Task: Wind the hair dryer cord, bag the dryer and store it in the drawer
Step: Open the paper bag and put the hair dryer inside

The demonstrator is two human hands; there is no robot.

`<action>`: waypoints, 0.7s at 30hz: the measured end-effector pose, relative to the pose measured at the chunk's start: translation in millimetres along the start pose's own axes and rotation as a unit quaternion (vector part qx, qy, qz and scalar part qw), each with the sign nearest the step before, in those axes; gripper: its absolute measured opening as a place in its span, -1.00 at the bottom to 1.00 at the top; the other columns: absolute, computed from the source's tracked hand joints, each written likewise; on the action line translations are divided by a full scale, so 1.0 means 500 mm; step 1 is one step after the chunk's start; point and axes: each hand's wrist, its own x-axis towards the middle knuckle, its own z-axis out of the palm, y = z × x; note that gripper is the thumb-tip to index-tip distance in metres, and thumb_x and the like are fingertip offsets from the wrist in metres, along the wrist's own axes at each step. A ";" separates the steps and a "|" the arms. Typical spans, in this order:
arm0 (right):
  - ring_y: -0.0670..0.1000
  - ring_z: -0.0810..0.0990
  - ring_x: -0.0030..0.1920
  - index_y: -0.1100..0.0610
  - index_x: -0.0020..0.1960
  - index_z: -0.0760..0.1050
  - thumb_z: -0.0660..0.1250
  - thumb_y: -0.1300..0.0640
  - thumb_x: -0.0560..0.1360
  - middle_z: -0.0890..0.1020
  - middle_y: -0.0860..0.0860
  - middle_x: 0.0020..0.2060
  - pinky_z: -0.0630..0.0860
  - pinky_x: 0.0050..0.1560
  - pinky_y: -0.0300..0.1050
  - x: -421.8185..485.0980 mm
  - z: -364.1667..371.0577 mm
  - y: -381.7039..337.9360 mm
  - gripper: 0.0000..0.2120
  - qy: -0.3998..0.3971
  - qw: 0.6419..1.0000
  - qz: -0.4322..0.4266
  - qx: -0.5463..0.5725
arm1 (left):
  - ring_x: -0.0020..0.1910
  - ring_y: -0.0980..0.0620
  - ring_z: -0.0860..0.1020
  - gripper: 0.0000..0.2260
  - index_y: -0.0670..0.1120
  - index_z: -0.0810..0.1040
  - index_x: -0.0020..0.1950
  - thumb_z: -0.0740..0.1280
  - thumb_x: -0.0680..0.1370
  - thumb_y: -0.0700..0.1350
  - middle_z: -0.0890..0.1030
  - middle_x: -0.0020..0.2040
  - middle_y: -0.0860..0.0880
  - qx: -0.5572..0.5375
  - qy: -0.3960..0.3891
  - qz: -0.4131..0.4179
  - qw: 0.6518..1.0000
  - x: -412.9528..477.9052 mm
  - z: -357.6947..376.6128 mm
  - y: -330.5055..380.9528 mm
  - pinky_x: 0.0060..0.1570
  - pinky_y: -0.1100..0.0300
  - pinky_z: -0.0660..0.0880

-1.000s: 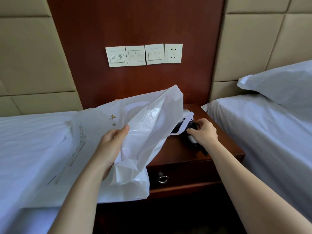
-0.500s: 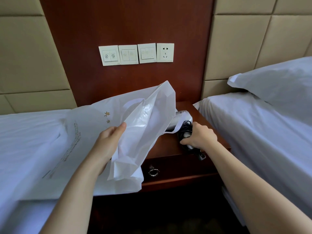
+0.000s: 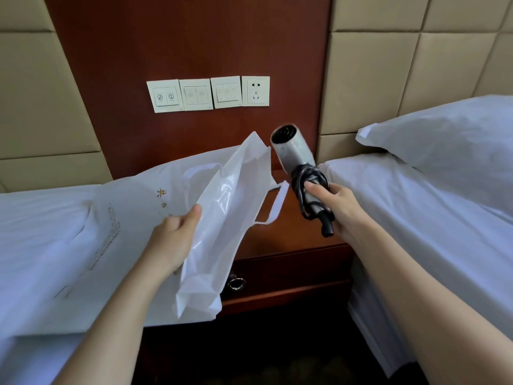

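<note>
Your right hand [image 3: 336, 207], right of centre, grips the hair dryer [image 3: 291, 151] by its handle, fingers curled over the wound cord [image 3: 308, 187], barrel pointing up at the wall. Your left hand [image 3: 175, 237], left of centre, pinches one wall of the white bag [image 3: 222, 207], whose mouth gapes just beside the dryer. Pull that wall outward to widen the mouth, then lead in barrel first, clamping the cord so no loop slips. The drawer [image 3: 291, 270], below centre, is closed.

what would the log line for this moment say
left hand: holds bag open | right hand: grips dryer, cord wound, not yet bagged | drawer: shut
</note>
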 end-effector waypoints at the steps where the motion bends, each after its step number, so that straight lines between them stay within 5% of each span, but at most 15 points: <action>1: 0.02 0.58 -0.38 0.28 -0.06 0.53 0.36 0.14 0.49 0.60 0.10 -0.34 0.51 -0.31 -0.17 -0.012 -0.001 -0.013 -0.82 -0.014 1.000 -0.015 0.016 | -0.13 -0.10 0.46 -0.53 -0.23 0.52 -0.15 0.07 0.61 0.13 0.56 -0.12 -0.16 0.008 0.007 -0.001 1.000 -0.005 0.003 0.008 -0.09 0.11 0.31; 5: 0.05 0.58 -0.31 0.24 -0.03 0.52 0.30 0.16 0.52 0.60 0.09 -0.30 0.55 -0.23 -0.13 -0.049 -0.014 -0.058 -0.86 -0.077 0.993 -0.071 0.058 | -0.42 -0.04 0.28 -0.55 -0.14 0.19 -0.42 0.10 0.63 0.02 0.28 -0.45 -0.06 0.073 0.014 0.018 0.997 -0.015 0.018 0.026 -0.38 0.10 0.18; 12: -0.05 0.59 -0.29 0.19 0.05 0.55 0.35 0.15 0.36 0.63 0.04 -0.25 0.52 -0.27 -0.26 -0.082 -0.028 -0.075 -0.73 -0.191 0.973 -0.100 -0.082 | -0.37 -0.01 0.16 -0.74 -0.10 0.19 -0.32 0.12 0.55 -0.26 0.17 -0.40 -0.05 0.039 -0.029 0.027 0.998 -0.008 0.047 0.029 -0.31 0.13 0.07; 15: -0.03 0.61 -0.20 0.20 0.07 0.55 0.40 0.15 0.34 0.64 0.06 -0.18 0.53 -0.17 -0.16 -0.078 -0.034 -0.060 -0.68 -0.240 0.952 -0.062 -0.181 | -0.39 0.00 0.15 -0.78 -0.09 0.20 -0.33 0.13 0.51 -0.22 0.17 -0.40 -0.04 -0.021 0.001 0.014 1.000 -0.010 0.047 0.045 -0.33 0.14 0.05; 21: -0.15 0.55 -0.26 0.15 0.06 0.56 0.46 0.19 0.38 0.62 -0.03 -0.24 0.46 -0.21 -0.33 -0.074 -0.040 -0.061 -0.74 -0.263 0.899 -0.040 -0.349 | -0.42 -0.02 0.16 -0.64 -0.06 0.12 -0.37 0.15 0.59 -0.11 0.17 -0.42 -0.01 -0.033 0.066 0.042 0.996 -0.021 0.029 0.092 -0.38 0.09 0.08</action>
